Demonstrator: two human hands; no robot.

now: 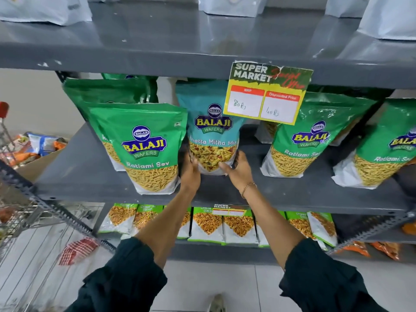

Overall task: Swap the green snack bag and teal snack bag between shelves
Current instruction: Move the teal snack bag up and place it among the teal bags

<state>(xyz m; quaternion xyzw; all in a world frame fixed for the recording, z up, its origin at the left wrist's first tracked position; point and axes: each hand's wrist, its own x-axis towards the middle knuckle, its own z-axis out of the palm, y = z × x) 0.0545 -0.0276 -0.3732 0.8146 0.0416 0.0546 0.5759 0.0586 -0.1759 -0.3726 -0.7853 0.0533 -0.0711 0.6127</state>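
A teal snack bag [212, 127] stands upright on the middle grey shelf [85, 172], between green bags. My left hand [190, 171] presses against its lower left side and my right hand [239, 168] cups its lower right corner, so both hands hold the bag at its base. A green snack bag [144, 145] stands just left of it, close to the shelf's front edge, with another green bag behind it. More green bags [308, 136] stand to the right.
A yellow price tag [267, 93] hangs from the upper shelf and covers the teal bag's top right. White pouches [231, 5] sit on the top shelf. Smaller green-and-white packs [207, 224] fill the lower shelf. A wire trolley [29, 221] stands at the left.
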